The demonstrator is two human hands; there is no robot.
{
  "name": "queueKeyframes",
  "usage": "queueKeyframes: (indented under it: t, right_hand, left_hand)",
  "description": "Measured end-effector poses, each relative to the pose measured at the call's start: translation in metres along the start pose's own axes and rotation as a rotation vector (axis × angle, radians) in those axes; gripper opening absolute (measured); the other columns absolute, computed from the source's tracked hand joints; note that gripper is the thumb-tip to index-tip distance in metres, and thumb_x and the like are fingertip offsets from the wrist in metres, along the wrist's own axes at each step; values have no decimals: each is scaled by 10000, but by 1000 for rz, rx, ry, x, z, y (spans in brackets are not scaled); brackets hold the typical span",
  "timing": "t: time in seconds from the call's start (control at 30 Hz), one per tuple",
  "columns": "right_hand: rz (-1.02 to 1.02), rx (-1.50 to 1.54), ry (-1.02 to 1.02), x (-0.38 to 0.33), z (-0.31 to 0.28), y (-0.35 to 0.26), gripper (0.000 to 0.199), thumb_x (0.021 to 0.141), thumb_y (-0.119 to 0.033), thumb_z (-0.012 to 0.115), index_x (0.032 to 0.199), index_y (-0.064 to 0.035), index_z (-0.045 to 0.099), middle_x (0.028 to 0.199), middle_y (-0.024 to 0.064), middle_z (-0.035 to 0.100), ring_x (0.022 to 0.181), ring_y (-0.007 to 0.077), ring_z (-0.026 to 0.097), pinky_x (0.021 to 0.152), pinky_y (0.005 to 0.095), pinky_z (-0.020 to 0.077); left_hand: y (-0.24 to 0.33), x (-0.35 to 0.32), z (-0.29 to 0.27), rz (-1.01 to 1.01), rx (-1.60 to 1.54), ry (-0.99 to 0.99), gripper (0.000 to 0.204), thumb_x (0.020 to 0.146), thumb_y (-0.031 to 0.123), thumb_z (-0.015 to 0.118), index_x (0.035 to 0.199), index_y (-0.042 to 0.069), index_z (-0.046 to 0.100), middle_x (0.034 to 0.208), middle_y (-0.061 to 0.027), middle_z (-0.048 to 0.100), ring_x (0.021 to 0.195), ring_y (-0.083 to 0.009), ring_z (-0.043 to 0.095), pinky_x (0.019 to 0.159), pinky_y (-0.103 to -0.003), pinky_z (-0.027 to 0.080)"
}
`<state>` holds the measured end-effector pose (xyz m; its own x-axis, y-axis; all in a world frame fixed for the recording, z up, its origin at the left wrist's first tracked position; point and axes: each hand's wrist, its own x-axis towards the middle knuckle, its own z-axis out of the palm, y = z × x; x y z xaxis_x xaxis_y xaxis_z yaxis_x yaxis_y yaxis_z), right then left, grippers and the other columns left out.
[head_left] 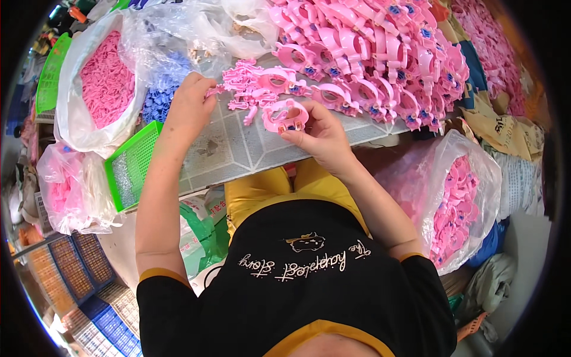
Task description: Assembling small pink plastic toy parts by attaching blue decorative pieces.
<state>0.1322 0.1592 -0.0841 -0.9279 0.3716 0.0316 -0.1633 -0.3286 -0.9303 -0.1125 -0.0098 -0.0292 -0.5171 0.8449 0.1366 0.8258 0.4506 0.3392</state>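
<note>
My right hand (324, 134) pinches a pink ring-shaped plastic piece (279, 113) with small metallic-looking bits on its near side. My left hand (193, 104) is closed at the fingertips on a small pink plastic part (213, 91), at the left edge of a little heap of similar pink parts (244, 83). Beyond them, a large pile of pink ring-shaped pieces with blue bits (369, 53) covers the right of the grey table (238, 146).
Left of the table stand a bag of small pink parts (109, 80) and a green basket (134, 169). Blue parts (159, 101) lie beside my left hand under clear plastic (178, 33). At right, an open clear bag holds more pink pieces (455, 214).
</note>
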Motion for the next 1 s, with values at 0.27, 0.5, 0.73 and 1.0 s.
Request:
queueKeyframes:
  t: [0.27, 0.5, 0.73, 1.0]
  right_hand:
    - [-862, -958, -122, -5, 5, -10, 357, 726, 17, 747, 1075, -30, 692, 1113, 147, 681, 1010, 337, 691, 860, 409, 583]
    - [-953, -997, -134, -5, 6, -11, 281, 783, -28, 712, 1061, -2, 681, 1083, 166, 692, 1012, 357, 703, 950, 473, 592]
    - [-954, -997, -147, -5, 5, -7, 277, 794, -23, 704, 1066, 3, 664, 1105, 178, 683, 1007, 367, 704, 911, 471, 598]
    - [-953, -1085, -208, -6, 4, -6, 313, 773, -61, 721, 1074, 12, 675, 1104, 177, 673, 1013, 369, 694, 871, 443, 597]
  left_hand:
    - [85, -40, -4, -214, -919, 54, 153, 911, 81, 739, 1015, 4, 658, 815, 7, 610, 785, -67, 581, 732, -230, 487]
    - [101, -48, -9, -16, -687, -5, 137, 911, 28, 718, 1042, -4, 743, 967, -63, 739, 878, -122, 673, 783, -264, 521]
    - [102, -48, -2, 5, -665, 42, 156, 865, 25, 748, 1015, 8, 783, 965, -109, 764, 887, -187, 725, 793, -302, 557]
    - [99, -48, 7, 94, -569, 109, 146, 830, -4, 748, 972, 2, 779, 920, -101, 750, 855, -195, 713, 755, -307, 552]
